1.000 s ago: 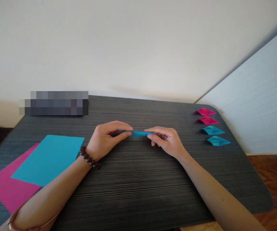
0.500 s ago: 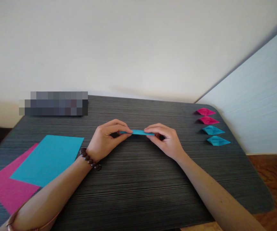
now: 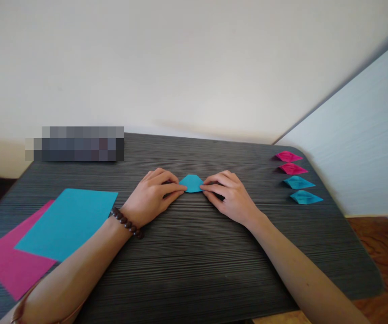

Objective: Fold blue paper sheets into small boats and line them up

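Observation:
A small piece of folded blue paper (image 3: 192, 183) is at the middle of the dark table, its top edge cut short and its sides sloping outward. My left hand (image 3: 155, 193) pinches its left corner between thumb and fingers. On the other side my right hand (image 3: 231, 193) grips the right corner in the same way. The fingertips cover both ends of the paper. A beaded bracelet (image 3: 126, 222) circles my left wrist.
Two pink folded paper boats (image 3: 288, 156) and two blue folded paper boats (image 3: 299, 182) stand in a column at the table's right. A flat blue sheet (image 3: 69, 225) overlaps a pink sheet (image 3: 18, 265) at the left. A blurred-out object (image 3: 79, 146) sits at the back left.
The blue paper was seen as a narrow strip between my hands; now its broader face shows. Both hands have shifted slightly, still pinching its ends. The sheets and boats stay put.

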A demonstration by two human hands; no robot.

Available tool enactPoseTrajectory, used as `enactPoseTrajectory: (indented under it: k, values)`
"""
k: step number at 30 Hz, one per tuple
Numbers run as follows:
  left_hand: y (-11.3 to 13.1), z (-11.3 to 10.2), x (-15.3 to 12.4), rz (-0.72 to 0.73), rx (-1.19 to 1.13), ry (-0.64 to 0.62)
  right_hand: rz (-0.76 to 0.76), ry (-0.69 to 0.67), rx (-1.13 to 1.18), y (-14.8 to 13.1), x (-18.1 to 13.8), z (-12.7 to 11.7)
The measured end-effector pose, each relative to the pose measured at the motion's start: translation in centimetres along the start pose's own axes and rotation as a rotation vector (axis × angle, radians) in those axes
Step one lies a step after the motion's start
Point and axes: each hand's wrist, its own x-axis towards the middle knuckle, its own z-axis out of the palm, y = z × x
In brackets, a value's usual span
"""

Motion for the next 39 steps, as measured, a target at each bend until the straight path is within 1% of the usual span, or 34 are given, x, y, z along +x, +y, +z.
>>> enactPoseTrajectory:
  k: [5,10,16,20,23,26,29,33,39]
  values:
    - [0.2,-0.2,0.0,0.028,0.051,-0.037,-0.007,-0.028,-0.032,-0.1,0.1,-0.3]
    - [0.4,-0.2,0.0,0.034,0.088,-0.063,0.001,-0.023,-0.06,-0.3,-0.1,-0.1]
    - [0.7,0.0,0.0,-0.018,0.043,-0.058,0.055,-0.003,0.0,-0.3,0.0,0.6]
    - [0.7,-0.1,0.2,-0.077,-0.019,-0.085,0.104,0.0,0.098,-0.2,0.1,0.5]
    - [0.7,-0.1,0.4,-0.119,-0.06,-0.079,0.13,-0.001,0.159,-0.1,0.2,0.4]
    - [0.6,-0.1,0.4,-0.127,-0.059,-0.073,0.156,0.027,0.192,0.0,0.2,0.3]
    - [0.4,-0.2,0.2,-0.102,-0.008,-0.091,0.148,0.042,0.18,0.4,0.0,0.3]
    - [0.2,-0.4,0.1,-0.076,0.023,-0.102,0.124,0.009,0.127,1.1,-0.2,0.1]
    - [0.1,-0.5,0.3,-0.127,-0.042,-0.106,0.221,-0.011,0.129,1.2,0.0,0.0]
